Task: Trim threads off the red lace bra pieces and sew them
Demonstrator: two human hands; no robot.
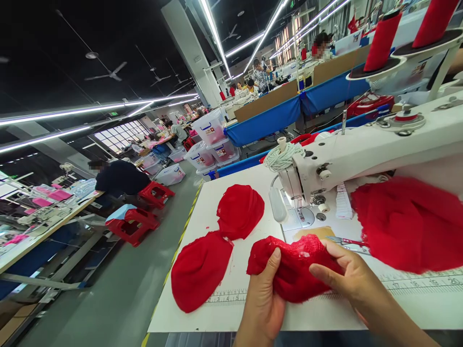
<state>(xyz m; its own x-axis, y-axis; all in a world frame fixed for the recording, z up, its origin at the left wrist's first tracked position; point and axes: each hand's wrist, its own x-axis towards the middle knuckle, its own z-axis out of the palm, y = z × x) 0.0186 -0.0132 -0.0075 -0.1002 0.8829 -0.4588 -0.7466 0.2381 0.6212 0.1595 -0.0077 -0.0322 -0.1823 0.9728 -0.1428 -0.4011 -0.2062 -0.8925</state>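
A red fabric piece point(292, 270) with a fuzzy upper edge is stretched between my two hands, just above the front of the white table. My left hand point(265, 294) grips its left part, thumb on top and the other fingers hidden beneath. On the right side, my right hand point(347, 277) pinches the cloth between thumb and fingers. Two rounded red fabric pieces point(202, 270) lie to the left, their edges meeting. Behind my hands stands a white sewing machine point(307, 178), its needle area lit over the metal plate.
Red sheer fabric point(412, 226) lies at the right, beside red-handled scissors point(349, 241). A ruler strip point(231, 296) runs along the table front. Red thread cones point(383, 41) stand above the machine. Left of the table are an aisle, red stools point(132, 224) and a seated person point(121, 178).
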